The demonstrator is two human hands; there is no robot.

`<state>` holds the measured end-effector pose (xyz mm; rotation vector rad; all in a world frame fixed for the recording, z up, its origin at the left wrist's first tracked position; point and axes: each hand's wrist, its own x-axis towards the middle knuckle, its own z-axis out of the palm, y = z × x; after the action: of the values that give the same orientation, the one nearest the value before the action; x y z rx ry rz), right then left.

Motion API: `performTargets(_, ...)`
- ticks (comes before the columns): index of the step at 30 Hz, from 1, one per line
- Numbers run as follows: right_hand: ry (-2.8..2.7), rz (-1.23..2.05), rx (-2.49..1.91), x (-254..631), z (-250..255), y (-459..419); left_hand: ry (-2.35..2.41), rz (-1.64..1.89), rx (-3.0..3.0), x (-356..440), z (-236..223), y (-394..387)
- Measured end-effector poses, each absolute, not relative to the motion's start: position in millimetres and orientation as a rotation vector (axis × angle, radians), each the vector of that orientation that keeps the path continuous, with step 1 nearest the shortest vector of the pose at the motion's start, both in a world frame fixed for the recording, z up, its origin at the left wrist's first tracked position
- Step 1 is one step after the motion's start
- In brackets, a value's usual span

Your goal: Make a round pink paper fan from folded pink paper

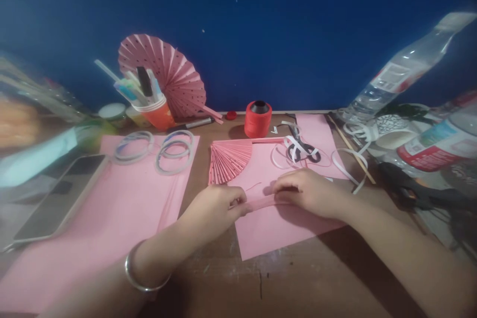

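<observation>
Between my two hands stretches a narrow folded strip of pink paper (264, 202), held low over a pink sheet (261, 238) on the table. My left hand (223, 202) pinches the strip's left end with thumb and fingers; a silver bangle circles that wrist. At the right end, the curled fingers of my right hand (307, 191) close on the same strip. Just beyond my left hand lies a small pleated pink paper fan (230, 159). Black-handled scissors (303, 151), tangled with white ribbon (296, 146), rest beyond my right hand.
A red thread spool (258, 119) stands at the back. Behind an orange cup (156, 112) of pens leans a larger pink fan (186, 77). Tape rolls (175, 151) and a phone (61, 196) lie left on pink paper. Plastic bottles (398, 74) and a wooden stick (352, 149) are right.
</observation>
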<state>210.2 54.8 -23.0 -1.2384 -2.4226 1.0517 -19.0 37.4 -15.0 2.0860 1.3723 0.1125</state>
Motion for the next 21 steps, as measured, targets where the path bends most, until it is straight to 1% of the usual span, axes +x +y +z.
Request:
performTargets(2,-2.425,0.992,-1.254,213,-25,58,1.380,0.095,2.083,-18,-12,39)
performTargets(7,-2.513,0.660,-1.166,214,-28,60,1.375,0.194,2.210,-16,-8,42)
performTargets(10,-2.549,0.574,-1.124,211,-26,57,1.370,0.113,2.155,-16,-8,42)
performTargets(15,-2.515,0.665,-1.126,204,-28,53,1.401,0.017,2.172,-17,-11,44)
performTargets(21,-2.337,0.987,-1.184,204,-29,54,1.392,0.012,2.238,-17,-10,45)
